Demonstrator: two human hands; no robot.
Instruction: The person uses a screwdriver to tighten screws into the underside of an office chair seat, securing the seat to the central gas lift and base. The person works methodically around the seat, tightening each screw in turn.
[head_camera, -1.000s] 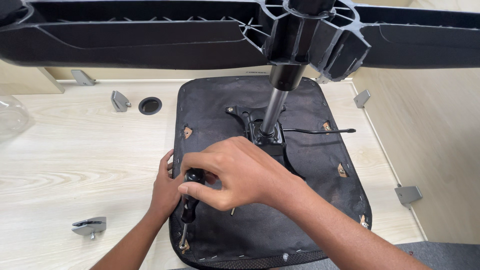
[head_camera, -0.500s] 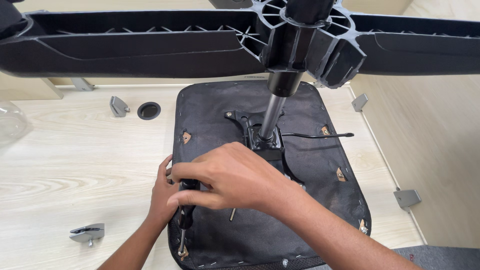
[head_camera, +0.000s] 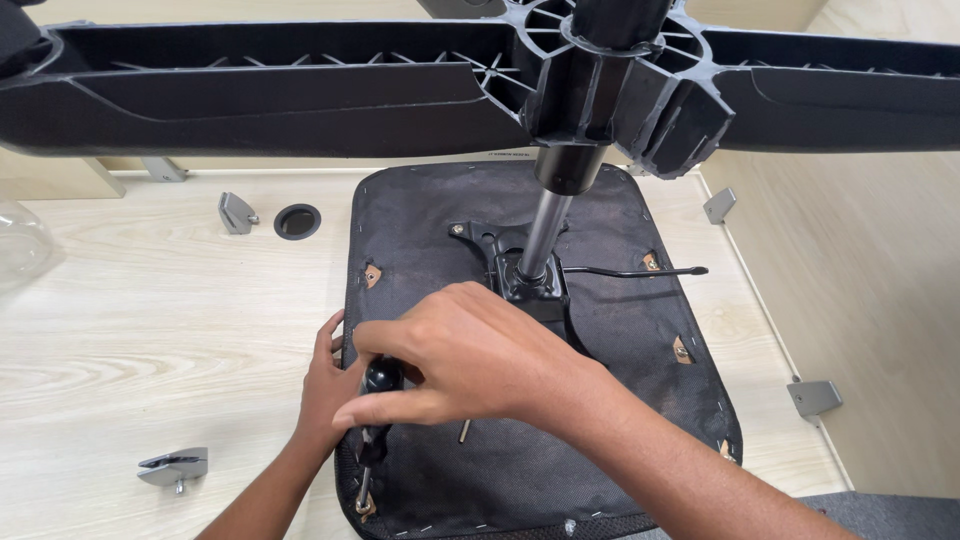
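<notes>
- Here our right hand (head_camera: 470, 360) holds the screwdriver (head_camera: 375, 425) in a closed grip, tip at the seat's (head_camera: 600, 440) front-left corner.
- Our left hand (head_camera: 325, 385) lies flat, holding nothing, steadying the seat on the table (head_camera: 130, 320).
- Tilted, we judge the tip could slip and tear fabric.

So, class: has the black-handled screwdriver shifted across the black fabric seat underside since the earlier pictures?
No. The black-handled screwdriver stays at the near-left corner of the black fabric seat underside, its tip at the same edge.
</notes>
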